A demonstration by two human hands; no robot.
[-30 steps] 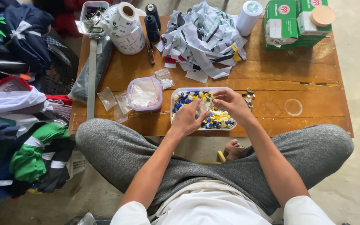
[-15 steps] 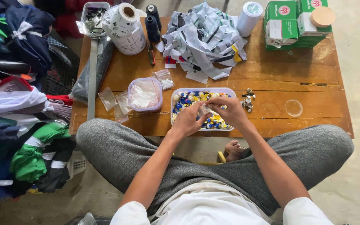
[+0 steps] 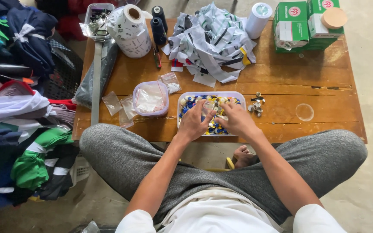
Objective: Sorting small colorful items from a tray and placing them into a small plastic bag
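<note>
**A:** What did you get on the hands at that frame?

**B:** Both were over the clear tray of coloured buttons (image 3: 212, 113) at the near edge of the wooden tabletop (image 3: 316, 82). I saw the left hand (image 3: 194, 123) at the tray's left half and the right hand (image 3: 237, 121) at its right half, close together, nearly touching over the middle.

**A:** Fingers?

**B:** Left-hand fingers (image 3: 204, 108) were loosely spread and reached down into the buttons. Right-hand fingers (image 3: 226, 113) were bent and bunched toward the left hand. A small clear bag (image 3: 210, 106) seemed to sit between them — I couldn't tell which hand pinched it, or whether either did.

**A:** What was around the tray?

**B:** Just to its right lay a small cluster of metal snaps (image 3: 255, 104). Just to its left stood a small tub with a lilac rim (image 3: 150, 98) holding clear bags, and more empty bags (image 3: 112, 102) lay flat beyond that. Farther back I logged a heap of white striped fabric scraps (image 3: 214, 39), two dark thread cones (image 3: 158, 21), a big roll of white printed tape (image 3: 130, 30), a white spool (image 3: 258, 19) and green-and-white boxes (image 3: 305, 21). Folded garments (image 3: 18, 129) were piled on the floor on the left — well apart from the hands.
</note>
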